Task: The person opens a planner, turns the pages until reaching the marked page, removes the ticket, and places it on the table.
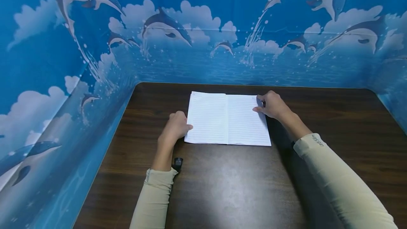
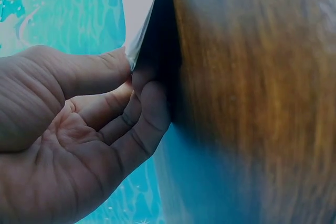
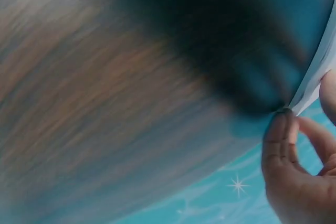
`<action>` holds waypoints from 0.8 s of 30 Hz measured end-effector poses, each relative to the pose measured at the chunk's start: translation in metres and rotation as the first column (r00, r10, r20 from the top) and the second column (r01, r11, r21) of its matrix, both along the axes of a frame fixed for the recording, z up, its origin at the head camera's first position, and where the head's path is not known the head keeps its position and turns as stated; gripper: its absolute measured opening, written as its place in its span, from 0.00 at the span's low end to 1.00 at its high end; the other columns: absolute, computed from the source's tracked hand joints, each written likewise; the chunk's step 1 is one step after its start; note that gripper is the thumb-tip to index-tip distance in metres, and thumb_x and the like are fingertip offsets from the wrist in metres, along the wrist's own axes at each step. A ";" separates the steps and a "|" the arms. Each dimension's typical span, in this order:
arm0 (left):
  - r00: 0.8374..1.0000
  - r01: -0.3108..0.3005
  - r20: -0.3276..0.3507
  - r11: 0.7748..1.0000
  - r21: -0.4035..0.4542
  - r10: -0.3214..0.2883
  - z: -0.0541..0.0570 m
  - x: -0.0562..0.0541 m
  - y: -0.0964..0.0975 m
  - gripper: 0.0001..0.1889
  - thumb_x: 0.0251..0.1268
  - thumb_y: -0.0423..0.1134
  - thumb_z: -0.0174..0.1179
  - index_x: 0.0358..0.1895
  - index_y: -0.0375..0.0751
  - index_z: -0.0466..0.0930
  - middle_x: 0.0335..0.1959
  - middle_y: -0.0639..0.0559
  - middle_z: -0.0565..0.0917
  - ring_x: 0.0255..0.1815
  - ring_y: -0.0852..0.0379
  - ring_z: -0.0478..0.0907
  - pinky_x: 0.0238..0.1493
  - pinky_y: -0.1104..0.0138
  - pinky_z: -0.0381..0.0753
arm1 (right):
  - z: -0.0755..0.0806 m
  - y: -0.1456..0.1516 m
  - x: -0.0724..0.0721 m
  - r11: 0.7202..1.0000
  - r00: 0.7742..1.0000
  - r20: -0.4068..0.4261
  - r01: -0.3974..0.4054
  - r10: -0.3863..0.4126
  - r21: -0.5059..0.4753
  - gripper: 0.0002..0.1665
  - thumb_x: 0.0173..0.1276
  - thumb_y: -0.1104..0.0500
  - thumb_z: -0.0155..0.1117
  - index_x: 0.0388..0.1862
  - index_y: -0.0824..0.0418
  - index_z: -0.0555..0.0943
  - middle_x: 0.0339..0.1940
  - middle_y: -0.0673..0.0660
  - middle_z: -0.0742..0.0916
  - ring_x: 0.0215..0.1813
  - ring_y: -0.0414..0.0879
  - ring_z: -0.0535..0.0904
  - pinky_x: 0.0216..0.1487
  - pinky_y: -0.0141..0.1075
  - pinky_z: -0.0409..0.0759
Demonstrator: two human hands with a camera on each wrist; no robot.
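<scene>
An open notebook [image 1: 208,117] with blank ruled pages lies spread over the dark wooden table, its fold running down the middle. At its left edge my left hand [image 1: 176,126] pinches the pages, thumb on top and fingers beneath; the left wrist view shows the notebook's edge [image 2: 140,19] between thumb and curled fingers. Near the upper right corner my right hand [image 1: 272,106] grips the other edge. In the right wrist view the paper edge [image 3: 311,80] sits between the thumb and fingertips of the right hand [image 3: 302,166].
The brown table [image 1: 235,186] reflects a bright patch of light in front of the notebook. A blue curtain [image 1: 197,59] printed with dolphins and clouds stands behind the table and along its left side. A small black object [image 1: 177,164] sits at the left wrist.
</scene>
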State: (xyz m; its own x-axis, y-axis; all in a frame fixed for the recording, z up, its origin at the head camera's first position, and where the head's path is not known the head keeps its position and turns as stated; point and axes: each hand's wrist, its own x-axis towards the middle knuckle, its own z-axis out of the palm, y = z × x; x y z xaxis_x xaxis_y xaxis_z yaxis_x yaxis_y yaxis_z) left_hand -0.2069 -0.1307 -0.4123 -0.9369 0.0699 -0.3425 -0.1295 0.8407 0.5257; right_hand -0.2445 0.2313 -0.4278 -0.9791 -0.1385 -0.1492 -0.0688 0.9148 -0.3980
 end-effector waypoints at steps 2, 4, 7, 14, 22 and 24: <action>1.000 -0.002 0.011 1.000 0.002 0.002 0.002 0.000 -0.001 0.15 0.77 0.37 0.66 0.32 0.35 0.75 0.37 0.41 0.73 0.32 0.48 0.71 0.36 0.59 0.71 | 0.002 0.001 0.003 0.999 1.000 0.013 0.004 -0.005 0.033 0.40 0.78 0.51 0.71 0.78 0.72 0.70 0.70 0.80 0.78 0.70 0.70 0.74 0.67 0.61 0.78; 1.000 -0.004 0.024 1.000 0.008 0.004 0.003 0.000 -0.001 0.18 0.77 0.37 0.66 0.27 0.37 0.72 0.35 0.42 0.71 0.28 0.51 0.66 0.33 0.60 0.69 | 0.004 0.000 0.004 0.999 1.000 0.027 0.008 -0.009 0.053 0.40 0.79 0.51 0.70 0.79 0.71 0.68 0.74 0.80 0.74 0.77 0.72 0.69 0.73 0.64 0.74; 0.999 -0.007 0.039 1.000 0.025 0.006 0.004 -0.001 -0.001 0.24 0.77 0.37 0.66 0.20 0.40 0.68 0.33 0.42 0.69 0.26 0.53 0.60 0.30 0.61 0.65 | 0.004 -0.001 0.006 0.999 0.999 0.035 0.024 -0.025 0.040 0.39 0.79 0.51 0.69 0.79 0.71 0.69 0.75 0.80 0.73 0.79 0.72 0.67 0.74 0.64 0.73; 0.999 -0.005 0.037 1.000 0.023 0.005 0.005 -0.001 0.000 0.25 0.77 0.38 0.67 0.18 0.41 0.68 0.34 0.41 0.70 0.29 0.52 0.62 0.30 0.61 0.65 | 0.002 -0.003 0.007 0.996 0.996 0.044 0.080 -0.079 -0.030 0.33 0.79 0.54 0.70 0.74 0.68 0.75 0.73 0.76 0.78 0.62 0.63 0.78 0.57 0.54 0.81; 0.999 -0.007 0.035 1.000 0.027 0.006 0.001 -0.001 -0.001 0.25 0.77 0.38 0.67 0.18 0.42 0.69 0.28 0.44 0.70 0.24 0.53 0.61 0.28 0.62 0.66 | 0.000 -0.006 0.008 0.989 0.991 0.049 0.125 -0.121 -0.074 0.32 0.78 0.56 0.71 0.76 0.62 0.76 0.69 0.74 0.82 0.59 0.62 0.82 0.53 0.51 0.85; 0.999 -0.006 0.033 0.999 0.032 0.005 0.001 -0.001 -0.001 0.24 0.77 0.38 0.67 0.19 0.41 0.69 0.29 0.43 0.70 0.24 0.53 0.62 0.29 0.62 0.67 | -0.001 -0.005 0.009 0.984 0.989 0.048 0.148 -0.143 -0.098 0.34 0.77 0.56 0.72 0.78 0.62 0.75 0.68 0.74 0.82 0.59 0.63 0.82 0.53 0.51 0.85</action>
State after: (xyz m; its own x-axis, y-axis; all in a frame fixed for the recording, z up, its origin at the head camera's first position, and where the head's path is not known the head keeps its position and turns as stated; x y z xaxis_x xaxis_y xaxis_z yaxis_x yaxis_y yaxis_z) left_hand -0.2076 -0.1320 -0.4116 -0.9257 0.0764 -0.3706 -0.1515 0.8227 0.5480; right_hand -0.2350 0.2268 -0.4292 -0.9834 -0.0114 -0.1812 0.0800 0.8688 -0.4887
